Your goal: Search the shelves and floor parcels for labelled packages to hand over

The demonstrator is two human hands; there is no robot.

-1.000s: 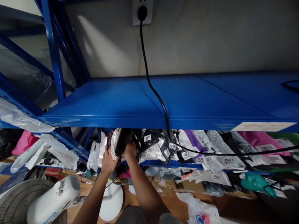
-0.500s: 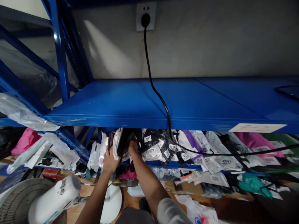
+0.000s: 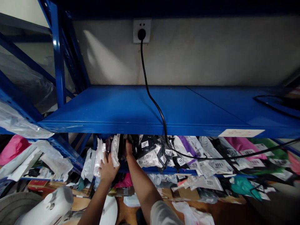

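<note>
Under a bare blue metal shelf [image 3: 150, 109] stands a row of plastic-bagged garments with numbered labels [image 3: 150, 153]. My left hand [image 3: 108, 168] presses against white and clear bags [image 3: 114, 150] at the left end of the row, fingers spread on them. My right hand [image 3: 128, 147] reaches in between a dark bag [image 3: 122, 147] and the black labelled bags; its fingers are hidden among them.
A black cable [image 3: 152, 100] runs from a wall socket [image 3: 142, 30] across the shelf and off to the right. More bagged garments [image 3: 217, 162] fill the row rightwards. A white fan [image 3: 44, 207] stands at bottom left. A blue upright [image 3: 58, 62] rises on the left.
My right hand has pushed deeper into the row between the bags. My left hand stays on the white bags. The view has tilted upwards slightly.
</note>
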